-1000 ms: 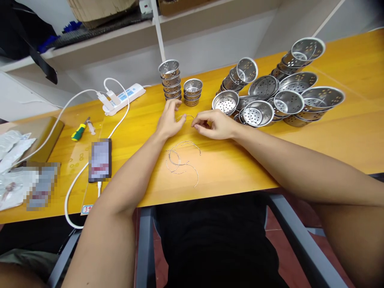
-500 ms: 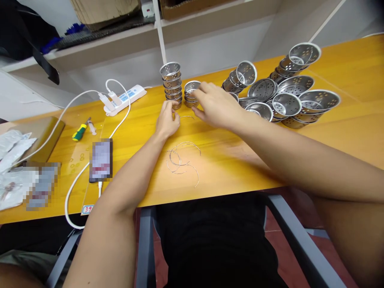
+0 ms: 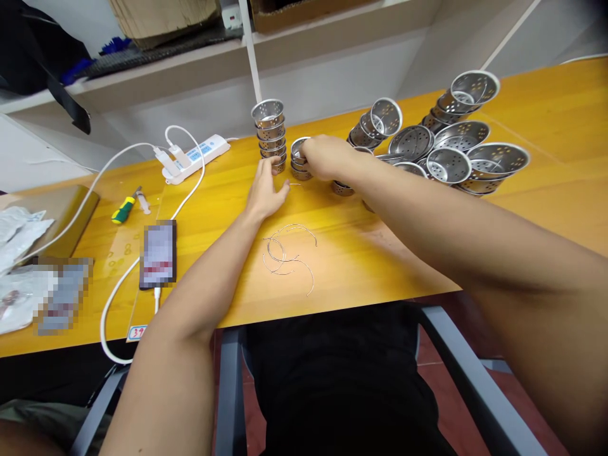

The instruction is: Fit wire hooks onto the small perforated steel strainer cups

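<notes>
My left hand (image 3: 267, 190) rests on the table at the foot of a tall stack of perforated metal cups (image 3: 270, 132). Its thumb is spread from the fingers, and the fingertips are at the lowest cups, perhaps touching them. To the right, my right hand (image 3: 327, 157) has its fingers closed on the rim of the top perforated metal cup (image 3: 297, 149) of a short stack. Its fingertips are partly hidden inside that cup. A thin wire (image 3: 295, 184) lies just in front of the short stack. Several curved wires (image 3: 289, 253) lie nearer to me.
More perforated cups and baskets (image 3: 449, 166) stand in stacks at the right, partly behind my right forearm. On the left are a power strip (image 3: 199, 155), a green-yellow screwdriver (image 3: 124, 210), a phone (image 3: 158, 253) with a white cable, and plastic bags (image 3: 23, 291).
My right hand has shifted down and closed on the short stack's top cup, and that stack sits slightly nearer me. My left thumb has spread away from its fingers.
</notes>
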The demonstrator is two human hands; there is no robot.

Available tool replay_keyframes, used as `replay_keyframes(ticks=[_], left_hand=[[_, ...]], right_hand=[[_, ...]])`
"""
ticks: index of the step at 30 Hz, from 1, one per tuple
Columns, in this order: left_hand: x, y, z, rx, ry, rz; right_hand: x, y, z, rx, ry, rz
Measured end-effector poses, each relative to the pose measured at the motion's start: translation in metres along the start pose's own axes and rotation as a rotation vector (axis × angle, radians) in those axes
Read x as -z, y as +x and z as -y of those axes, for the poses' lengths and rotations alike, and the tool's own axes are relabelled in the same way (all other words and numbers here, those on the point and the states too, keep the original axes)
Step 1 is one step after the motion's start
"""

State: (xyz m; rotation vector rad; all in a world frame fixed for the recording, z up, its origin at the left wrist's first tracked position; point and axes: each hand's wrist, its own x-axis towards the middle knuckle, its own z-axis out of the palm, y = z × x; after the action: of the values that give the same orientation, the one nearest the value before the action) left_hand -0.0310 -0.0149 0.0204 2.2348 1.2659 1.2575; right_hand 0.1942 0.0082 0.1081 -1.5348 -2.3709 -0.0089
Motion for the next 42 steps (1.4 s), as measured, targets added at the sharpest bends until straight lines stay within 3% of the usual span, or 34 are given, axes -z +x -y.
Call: replay_keyframes(ticks=[5, 12, 18, 24, 32, 37, 42], left_hand=[[-0.006, 0.001, 0.006, -0.063, -0.106, 0.059], [0.002, 0.004, -0.004, -0.120, -0.157, 0.022], [-0.001, 0.007, -0.010, -0.197, -0.301, 0.031], [0.011, 0.009, -0.023, -0.073, -0.359, 0.069], [0.016, 0.008, -0.033, -0.046, -0.403, 0.119], [0.021, 0.003, -0.034, -0.089, -0.121, 0.050], [0.028, -0.002, -0.053, -0.209, 0.144, 0.115]], right_hand=[[0.017, -0.038, 0.018, 0.072, 0.130, -0.005], [0.027, -0.066, 0.037, 0.262, 0.406, -0.085], [0.019, -0.085, 0.034, 0.353, 0.479, -0.242], [0.000, -0.090, 0.038, 0.394, 0.610, -0.376], [0.007, -0.095, 0.048, 0.287, 0.608, -0.295], [0.009, -0.104, 0.049, 0.173, 0.484, -0.274], [0.010, -0.106, 0.054, 0.048, 0.373, -0.261]])
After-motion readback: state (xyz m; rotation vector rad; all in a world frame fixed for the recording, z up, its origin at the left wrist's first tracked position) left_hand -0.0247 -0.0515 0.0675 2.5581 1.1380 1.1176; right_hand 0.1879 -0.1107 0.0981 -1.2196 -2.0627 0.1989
